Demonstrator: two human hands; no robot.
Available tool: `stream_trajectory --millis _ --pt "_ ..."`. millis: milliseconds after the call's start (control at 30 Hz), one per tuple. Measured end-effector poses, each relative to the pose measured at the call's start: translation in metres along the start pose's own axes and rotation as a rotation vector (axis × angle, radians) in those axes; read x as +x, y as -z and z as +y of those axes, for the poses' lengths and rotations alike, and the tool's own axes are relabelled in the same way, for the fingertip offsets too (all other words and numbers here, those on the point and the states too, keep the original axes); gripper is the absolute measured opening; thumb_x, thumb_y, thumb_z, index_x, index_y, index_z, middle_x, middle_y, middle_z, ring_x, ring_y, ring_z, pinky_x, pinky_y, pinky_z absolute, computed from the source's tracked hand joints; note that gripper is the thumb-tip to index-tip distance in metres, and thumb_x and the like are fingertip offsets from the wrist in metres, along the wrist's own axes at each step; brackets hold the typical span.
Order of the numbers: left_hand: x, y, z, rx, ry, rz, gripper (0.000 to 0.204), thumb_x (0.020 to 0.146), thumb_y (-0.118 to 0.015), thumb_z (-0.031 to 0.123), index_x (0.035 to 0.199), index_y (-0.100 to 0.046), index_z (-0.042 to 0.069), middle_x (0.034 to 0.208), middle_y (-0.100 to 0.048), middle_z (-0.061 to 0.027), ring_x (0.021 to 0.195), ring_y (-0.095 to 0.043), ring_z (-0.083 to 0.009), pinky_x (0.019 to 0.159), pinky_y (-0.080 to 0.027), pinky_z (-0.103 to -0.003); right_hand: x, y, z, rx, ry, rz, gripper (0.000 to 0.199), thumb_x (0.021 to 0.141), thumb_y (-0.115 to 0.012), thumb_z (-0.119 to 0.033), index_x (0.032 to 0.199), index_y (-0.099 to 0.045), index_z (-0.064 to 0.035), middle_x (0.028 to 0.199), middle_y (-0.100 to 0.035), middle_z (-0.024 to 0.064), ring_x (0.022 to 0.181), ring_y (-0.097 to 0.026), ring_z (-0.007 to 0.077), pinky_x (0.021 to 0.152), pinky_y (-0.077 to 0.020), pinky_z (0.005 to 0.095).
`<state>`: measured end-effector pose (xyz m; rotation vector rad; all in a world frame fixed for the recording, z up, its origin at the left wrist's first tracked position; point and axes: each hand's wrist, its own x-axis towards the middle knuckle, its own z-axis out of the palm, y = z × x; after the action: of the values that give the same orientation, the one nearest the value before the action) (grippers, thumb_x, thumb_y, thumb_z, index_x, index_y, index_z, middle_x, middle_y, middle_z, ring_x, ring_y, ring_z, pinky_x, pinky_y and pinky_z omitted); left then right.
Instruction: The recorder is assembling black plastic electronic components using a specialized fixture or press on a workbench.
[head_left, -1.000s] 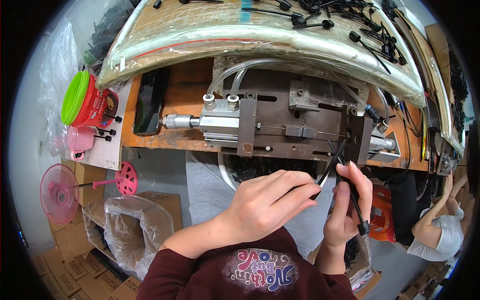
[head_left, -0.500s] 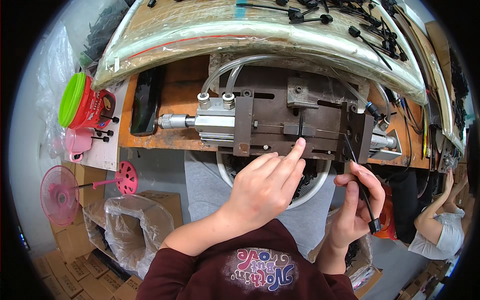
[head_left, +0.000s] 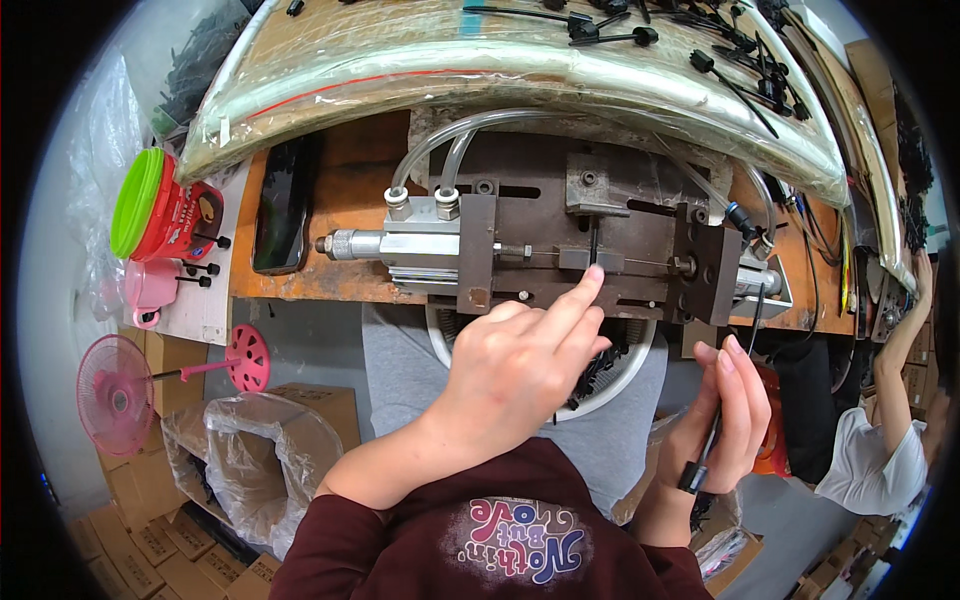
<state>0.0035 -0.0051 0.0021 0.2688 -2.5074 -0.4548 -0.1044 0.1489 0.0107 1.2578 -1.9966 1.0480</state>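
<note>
L hand (head_left: 520, 365) is reaching fwd, index finger (head_left: 578, 295) extended & pressing its tip on the small metal block (head_left: 590, 262) at the middle of the jig; other fingers loosely curled, gripping nothing. R hand (head_left: 725, 420) is clenching around a black cable tie (head_left: 712, 425), its strap running up past the fingertips, the head sticking out below the palm. A white bowl (head_left: 640, 365) w/ more black ties is sitting on the lap under the hands. Beyond: steel press fixture (head_left: 560, 240) w/ pneumatic cylinder (head_left: 400, 243) on the wooden bench (head_left: 330, 180). Far left: black phone (head_left: 282, 205), red jar w/ green lid (head_left: 160, 208), pink fan (head_left: 115, 395).
</note>
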Motion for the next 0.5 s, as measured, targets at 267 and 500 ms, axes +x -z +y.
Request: stream_trajectory --millis 267,500 --pt "-0.013 0.026 0.021 -0.817 -0.025 -0.068 0.040 0.067 -0.086 0.014 0.103 -0.073 0.002 0.090 -0.071 -0.0088 0.070 -0.069 -0.0186 0.061 -0.056 -0.028 0.006 -0.014 -0.002 -0.003 0.210 -0.118 0.029 0.081 -0.064 0.007 0.110 -0.068 0.0069 0.113 -0.066 0.0219 0.089 -0.069 0.0288 0.075 -0.0580 0.0335" --pt "-0.011 0.030 0.016 -0.485 -0.008 0.078 0.029 0.070 -0.080 0.002 0.098 -0.073 0.003 0.095 -0.070 -0.0097 0.079 -0.070 -0.0207 0.063 -0.057 -0.030 0.002 -0.021 0.004 0.084 0.041 -0.023 0.031 0.083 -0.062 0.018 0.113 -0.064 0.0090 0.117 -0.062 0.0249 0.095 -0.069 0.0310 0.081 -0.0609 0.0340"
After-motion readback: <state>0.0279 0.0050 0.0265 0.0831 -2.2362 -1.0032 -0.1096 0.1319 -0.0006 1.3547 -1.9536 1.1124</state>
